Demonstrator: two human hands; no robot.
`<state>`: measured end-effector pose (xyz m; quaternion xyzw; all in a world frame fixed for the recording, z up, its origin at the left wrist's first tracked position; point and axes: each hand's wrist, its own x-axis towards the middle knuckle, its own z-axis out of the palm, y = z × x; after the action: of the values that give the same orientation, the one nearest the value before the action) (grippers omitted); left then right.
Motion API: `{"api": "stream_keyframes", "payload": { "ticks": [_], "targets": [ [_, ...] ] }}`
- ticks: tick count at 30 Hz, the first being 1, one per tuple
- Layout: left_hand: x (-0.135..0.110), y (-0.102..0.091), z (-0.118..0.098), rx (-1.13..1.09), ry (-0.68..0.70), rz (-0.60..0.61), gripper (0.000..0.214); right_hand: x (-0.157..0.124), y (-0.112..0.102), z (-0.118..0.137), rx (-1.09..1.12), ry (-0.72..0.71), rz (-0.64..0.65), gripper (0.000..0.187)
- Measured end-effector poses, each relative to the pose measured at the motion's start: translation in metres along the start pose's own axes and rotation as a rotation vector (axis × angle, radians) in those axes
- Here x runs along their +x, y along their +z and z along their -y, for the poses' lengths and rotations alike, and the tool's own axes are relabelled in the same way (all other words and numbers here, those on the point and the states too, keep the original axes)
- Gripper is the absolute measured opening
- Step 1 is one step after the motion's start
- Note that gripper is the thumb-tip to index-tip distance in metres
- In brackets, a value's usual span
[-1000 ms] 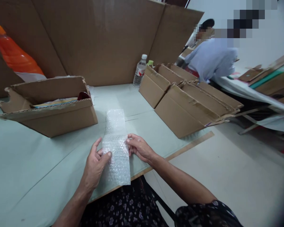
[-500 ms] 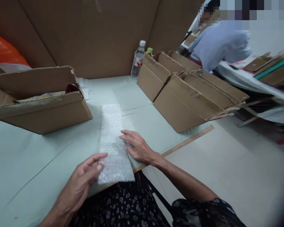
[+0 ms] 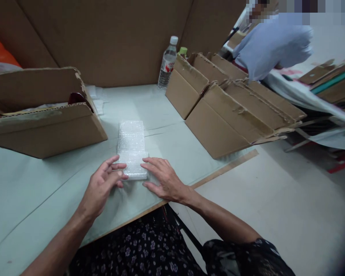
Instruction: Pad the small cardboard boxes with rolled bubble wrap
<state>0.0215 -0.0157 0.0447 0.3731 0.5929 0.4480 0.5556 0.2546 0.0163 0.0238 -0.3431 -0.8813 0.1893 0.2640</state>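
Note:
A strip of clear bubble wrap [image 3: 131, 140] lies on the pale green table, its near end folded back over itself into a shorter, doubled piece. My left hand [image 3: 105, 184] is at the near left corner, fingers spread and slightly bent, the tips touching the folded edge. On the opposite side my right hand [image 3: 163, 178] is open, fingertips against the right edge of the fold and the thumb apart from them. Whatever may lie inside the wrap does not show.
Left stands an open cardboard box [image 3: 71, 132] with a dark red item inside. More open cardboard boxes [image 3: 218, 134] stand to the right, beside a water bottle [image 3: 167, 63]. A cardboard panel [image 3: 109, 42] closes the back. A person in a light blue top [image 3: 273, 46] is beyond.
The near end of the bubble wrap has been folded up and away from me, so the strip is shorter. My left hand has moved forward with it; my right hand has shifted only slightly.

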Motion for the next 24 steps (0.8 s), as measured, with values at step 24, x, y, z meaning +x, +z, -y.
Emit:
{"api": "stream_keyframes", "payload": {
  "ticks": [24],
  "targets": [
    [0.002,-0.032,0.033,0.938,0.621,-0.102,0.034,0.015,0.014,0.018,-0.188,-0.131,0.161,0.033]
  ]
}}
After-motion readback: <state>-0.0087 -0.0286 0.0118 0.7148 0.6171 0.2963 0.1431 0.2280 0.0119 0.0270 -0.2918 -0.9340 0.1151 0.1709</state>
